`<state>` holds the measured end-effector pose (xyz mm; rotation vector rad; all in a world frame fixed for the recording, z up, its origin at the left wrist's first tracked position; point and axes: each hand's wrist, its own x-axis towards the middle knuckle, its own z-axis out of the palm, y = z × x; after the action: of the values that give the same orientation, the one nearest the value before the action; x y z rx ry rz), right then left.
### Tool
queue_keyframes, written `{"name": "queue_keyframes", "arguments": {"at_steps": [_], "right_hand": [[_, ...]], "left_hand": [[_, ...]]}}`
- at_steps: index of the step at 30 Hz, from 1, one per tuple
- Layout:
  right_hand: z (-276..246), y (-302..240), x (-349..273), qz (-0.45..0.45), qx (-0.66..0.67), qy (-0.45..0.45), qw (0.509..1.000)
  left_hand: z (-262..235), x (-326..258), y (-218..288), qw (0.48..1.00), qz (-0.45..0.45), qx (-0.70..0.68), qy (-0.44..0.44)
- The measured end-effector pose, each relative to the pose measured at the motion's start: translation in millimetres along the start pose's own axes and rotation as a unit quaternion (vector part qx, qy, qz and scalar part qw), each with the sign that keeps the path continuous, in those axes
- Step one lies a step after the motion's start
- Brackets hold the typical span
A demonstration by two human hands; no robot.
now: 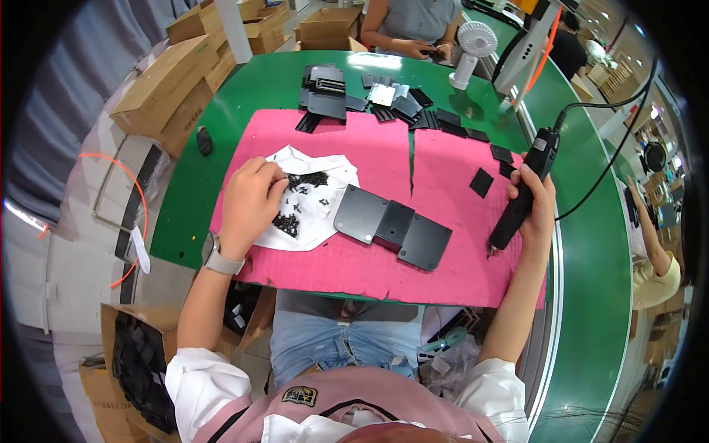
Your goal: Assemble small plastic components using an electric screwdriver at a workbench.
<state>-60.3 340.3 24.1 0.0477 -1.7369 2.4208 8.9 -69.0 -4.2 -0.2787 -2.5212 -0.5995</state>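
My right hand (541, 203) is wrapped round a black corded electric screwdriver (533, 167), whose bit points down at the right part of the pink mat (347, 272). On the left, my left hand (252, 196) is over a white cloth (319, 230) strewn with small black screws (286, 224). Its fingers are curled together beside the upper screw pile; their tips are partly hidden, so I cannot make out what they pinch. Between my hands lies a black hinged plate assembly (393, 224), two flat panels joined by a raised middle block, touching nothing I hold.
Black plates and parts (406, 105) are heaped along the mat's far edge, beside a stack of black assemblies (323, 92). A white fan (474, 52) stands at the far right. The screwdriver's cord (602, 105) runs rightward. Another person's hands (436, 52) are across the green table (273, 74).
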Motion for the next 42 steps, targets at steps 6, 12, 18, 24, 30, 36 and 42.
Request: {"name": "queue_keyframes", "arguments": {"at_steps": [6, 12, 18, 24, 30, 36, 42], "right_hand": [[14.5, -15.1, -9.8, -0.021, -0.014, -0.039, 0.999], [50.1, -32.8, -33.1, -0.069, -0.145, -0.088, 0.983], [92.3, -50.0, -47.8, -0.105, -0.075, -0.144, 0.981], [118.8, -37.3, -55.3, -0.216, 0.207, -0.304, 0.905], [131.1, -30.9, -58.9, -0.208, 0.295, -0.347, 0.866], [132.1, -18.3, -60.1, -0.185, 0.285, -0.339, 0.878], [137.2, -12.0, -61.7, -0.183, 0.246, -0.315, 0.898]], "left_hand": [[-3.7, 2.1, -5.7, 0.999, -0.026, -0.027, 0.018], [-8.5, 5.6, -5.3, 1.000, -0.015, 0.017, -0.012], [0.3, 5.5, -6.7, 0.999, 0.018, -0.033, 0.033], [4.8, 3.7, 46.5, 0.903, -0.031, -0.405, -0.140], [4.7, 4.9, 82.0, 0.848, 0.038, -0.495, -0.187], [13.6, 0.8, 76.7, 0.855, 0.024, -0.486, -0.179], [20.1, -3.9, 75.7, 0.821, -0.077, -0.524, -0.212]]}}
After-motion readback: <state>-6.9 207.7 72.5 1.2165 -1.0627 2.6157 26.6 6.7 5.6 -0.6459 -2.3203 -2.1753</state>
